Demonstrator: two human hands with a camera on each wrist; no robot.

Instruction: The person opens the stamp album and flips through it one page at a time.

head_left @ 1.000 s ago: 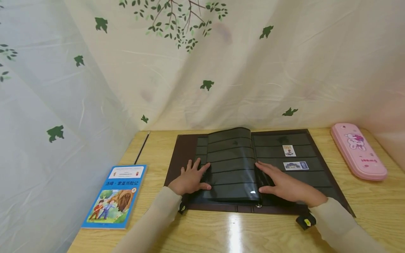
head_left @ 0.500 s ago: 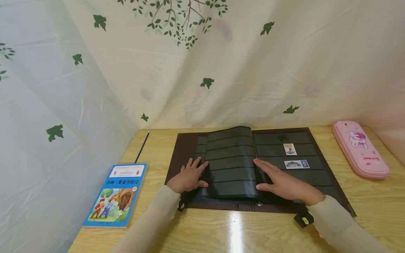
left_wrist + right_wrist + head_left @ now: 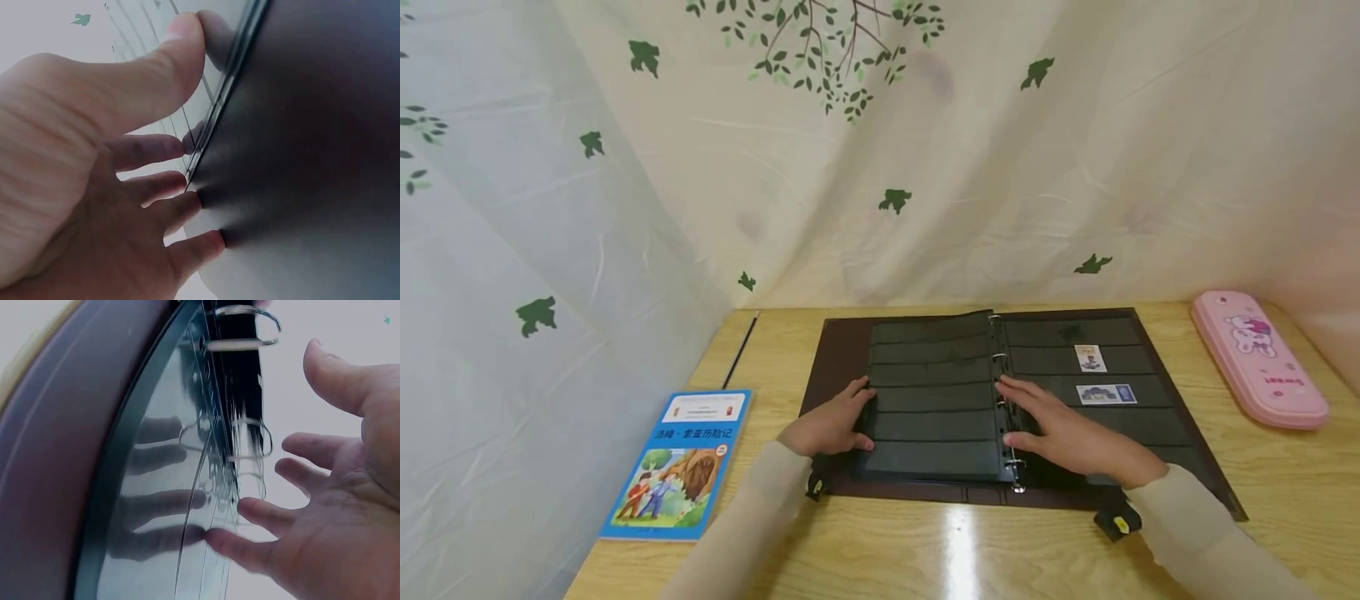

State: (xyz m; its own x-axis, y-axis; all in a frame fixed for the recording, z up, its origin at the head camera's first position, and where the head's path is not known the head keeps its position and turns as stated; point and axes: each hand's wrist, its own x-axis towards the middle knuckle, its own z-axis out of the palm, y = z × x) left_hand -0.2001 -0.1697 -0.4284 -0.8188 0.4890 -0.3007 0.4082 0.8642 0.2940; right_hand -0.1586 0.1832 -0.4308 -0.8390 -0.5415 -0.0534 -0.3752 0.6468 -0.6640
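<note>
An album with a dark brown cover lies open, its black pocket pages on the left lying nearly flat. My left hand touches the outer edge of these pages; in the left wrist view the thumb of my left hand lies on the page and other fingertips meet the cover. Over the metal rings my right hand stretches with spread, relaxed fingers. In the right wrist view, a fingertip of my right hand touches a glossy page beside the rings. Two stamps, one small, one wide, sit in the right page.
A blue picture book lies left of the album, with a thin black pencil behind it. At the far right is a pink case. A patterned curtain hangs behind the wooden table.
The raised, curved page has settled flatter to the left, and the rings now show along the spine. My left hand has shifted slightly left; my right hand has barely moved.
</note>
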